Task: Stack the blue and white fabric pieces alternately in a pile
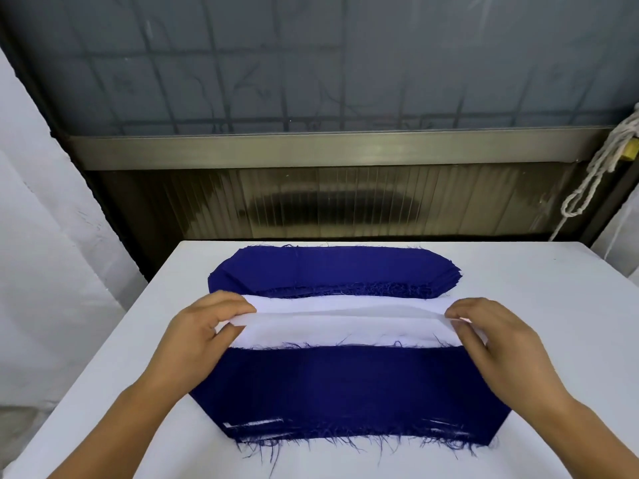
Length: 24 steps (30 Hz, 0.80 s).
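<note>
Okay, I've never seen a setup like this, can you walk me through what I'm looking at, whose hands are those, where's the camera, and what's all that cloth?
There is no machine here. A person is working with bare hands, and the single picture comes from a wide-angle camera worn on their head, looking forward and down. That is why both arms reach in from the bottom edge.

On the white table lies a stack of blue fabric pieces at the far side, with frayed edges. Nearer to the person lies a larger blue fabric piece, also fraying along its near edge.

Between them is a white fabric piece. The left hand pinches its left end and the right hand pinches its right end, each with a fingertip grip, so the strip is stretched between the two hands.

Behind the table is a window with a metal frame, and a white rope hangs at the right.
</note>
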Tool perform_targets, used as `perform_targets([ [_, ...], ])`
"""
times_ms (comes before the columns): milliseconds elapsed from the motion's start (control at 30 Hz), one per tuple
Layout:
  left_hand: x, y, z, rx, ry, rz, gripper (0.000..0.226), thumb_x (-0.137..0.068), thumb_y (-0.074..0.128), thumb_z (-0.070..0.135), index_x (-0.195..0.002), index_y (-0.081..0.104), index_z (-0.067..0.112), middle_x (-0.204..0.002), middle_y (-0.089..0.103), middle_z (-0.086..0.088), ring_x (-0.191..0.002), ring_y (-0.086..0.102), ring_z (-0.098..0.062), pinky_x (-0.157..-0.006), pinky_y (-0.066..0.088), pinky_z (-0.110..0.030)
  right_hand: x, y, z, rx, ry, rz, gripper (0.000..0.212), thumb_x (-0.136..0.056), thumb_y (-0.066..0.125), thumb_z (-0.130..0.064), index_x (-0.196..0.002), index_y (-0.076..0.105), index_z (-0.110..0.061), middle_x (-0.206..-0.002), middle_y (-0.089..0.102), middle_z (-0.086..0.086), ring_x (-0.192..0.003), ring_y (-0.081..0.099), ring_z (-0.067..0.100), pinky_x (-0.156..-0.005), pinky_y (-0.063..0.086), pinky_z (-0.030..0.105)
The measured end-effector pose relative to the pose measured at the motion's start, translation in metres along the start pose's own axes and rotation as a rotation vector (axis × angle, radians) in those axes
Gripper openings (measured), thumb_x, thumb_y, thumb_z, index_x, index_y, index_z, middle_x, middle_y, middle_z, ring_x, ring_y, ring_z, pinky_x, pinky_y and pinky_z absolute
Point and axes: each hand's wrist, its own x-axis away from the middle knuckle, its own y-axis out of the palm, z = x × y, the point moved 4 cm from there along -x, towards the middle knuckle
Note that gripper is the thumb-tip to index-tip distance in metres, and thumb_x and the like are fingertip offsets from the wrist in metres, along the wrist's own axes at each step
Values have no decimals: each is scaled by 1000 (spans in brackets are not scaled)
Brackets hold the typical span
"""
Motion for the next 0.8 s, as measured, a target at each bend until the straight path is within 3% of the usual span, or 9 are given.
perform_targets([
  [100,25,4,-10,-10,60,-26,39,-79,68,-7,-100,76,25,-113,63,18,-106,55,5,-83,41,-5,29,9,0,50,-277,40,30,-92,45,-13,-94,74,-6,-102,70,-1,-102,60,16,-93,43,29],
  [200,53,16,-18,-34,147,-137,32,-78,57,14,-100,76,27,-118,63,18,-110,56,2,-90,41,-9,59,25,5,49,-379,-17,37,-98,41,-17,-88,76,-8,-99,71,0,-101,60,14,-89,46,31],
  [300,68,28,-25,-102,172,-209,33,-78,50,22,-96,76,27,-119,62,17,-109,57,0,-95,39,-11,72,31,11,8,-352,-26,42,-101,41,-23,-83,76,-9,-96,72,-2,-99,60,10,-85,47,28],
  [567,72,37,-35,-86,191,-231,29,-79,53,21,-98,73,31,-125,56,25,-111,55,5,-92,41,-11,71,27,12,-2,-297,-33,27,-90,51,-18,-81,76,-10,-95,71,-5,-95,61,9,-82,49,26],
  [800,71,38,-32,-31,168,-213,23,-86,59,39,-101,74,30,-127,55,29,-112,55,8,-89,42,-8,75,27,14,-13,-286,-34,21,-87,56,-15,-81,76,-11,-92,69,-3,-91,61,11,-80,49,24],
])
